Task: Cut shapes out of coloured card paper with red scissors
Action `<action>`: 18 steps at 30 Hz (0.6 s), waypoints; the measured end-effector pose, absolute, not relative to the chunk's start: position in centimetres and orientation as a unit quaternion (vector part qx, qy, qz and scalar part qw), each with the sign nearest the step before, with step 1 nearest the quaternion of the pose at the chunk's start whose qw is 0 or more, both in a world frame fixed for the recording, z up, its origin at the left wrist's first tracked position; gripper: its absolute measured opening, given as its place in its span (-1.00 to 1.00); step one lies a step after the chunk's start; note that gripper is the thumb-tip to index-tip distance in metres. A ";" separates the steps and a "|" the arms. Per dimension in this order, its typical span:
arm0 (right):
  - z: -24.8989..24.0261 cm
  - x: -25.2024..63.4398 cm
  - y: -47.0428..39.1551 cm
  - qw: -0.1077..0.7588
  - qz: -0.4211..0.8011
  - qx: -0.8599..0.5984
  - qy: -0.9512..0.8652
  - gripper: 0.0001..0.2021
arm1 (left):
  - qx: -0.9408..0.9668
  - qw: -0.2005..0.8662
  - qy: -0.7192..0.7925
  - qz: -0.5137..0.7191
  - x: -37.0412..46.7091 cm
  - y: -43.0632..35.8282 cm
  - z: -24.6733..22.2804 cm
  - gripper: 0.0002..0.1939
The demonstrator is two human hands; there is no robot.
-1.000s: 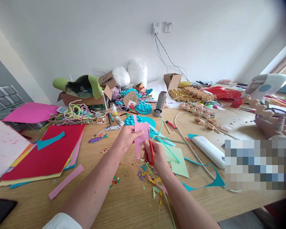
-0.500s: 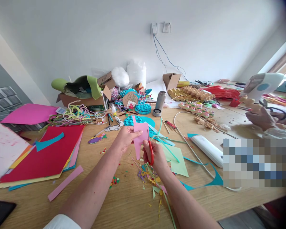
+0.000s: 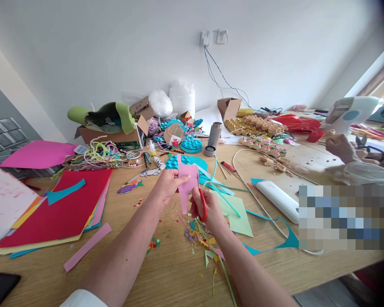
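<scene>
Between thumb and fingers, my left hand (image 3: 172, 185) pinches a piece of pink paper (image 3: 189, 175) above the table. A narrow tail of the paper hangs down below that hand. My right hand (image 3: 208, 209) is closed around the red handles of a pair of scissors (image 3: 204, 205). The blades lie at the paper's right edge, partly hidden by it. Small colourful paper scraps (image 3: 200, 236) lie on the table beneath my right hand. Just right of it rests a light green sheet (image 3: 240, 217).
Red and other coloured sheets (image 3: 67, 204) are stacked at left, near a pink strip (image 3: 88, 247) and a black phone (image 3: 1, 288). A steel flask (image 3: 214, 136) stands behind my hands. At right are a white device (image 3: 278, 200) with a cable and another person's hands (image 3: 342, 149).
My hands, the pink paper and the scissors stay almost in place. The whole view has shifted slightly. At right, the other person's hands have moved.
</scene>
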State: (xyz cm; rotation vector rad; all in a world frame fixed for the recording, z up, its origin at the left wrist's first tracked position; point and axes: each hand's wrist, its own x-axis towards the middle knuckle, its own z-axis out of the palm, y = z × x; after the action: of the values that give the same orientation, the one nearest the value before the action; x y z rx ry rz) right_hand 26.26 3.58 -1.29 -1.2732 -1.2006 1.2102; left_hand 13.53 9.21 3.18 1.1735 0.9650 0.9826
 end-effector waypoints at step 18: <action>-1.8 26.5 3.7 0.501 0.489 -0.494 -0.515 -0.51 | 0.508 0.613 0.419 0.436 13.6 9.3 3.2 -0.64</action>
State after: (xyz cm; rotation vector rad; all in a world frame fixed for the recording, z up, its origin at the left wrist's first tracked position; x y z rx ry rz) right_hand 26.50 3.65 -1.81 -1.1948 -1.2456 1.1826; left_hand 13.57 9.25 3.21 1.1708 0.9663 1.0058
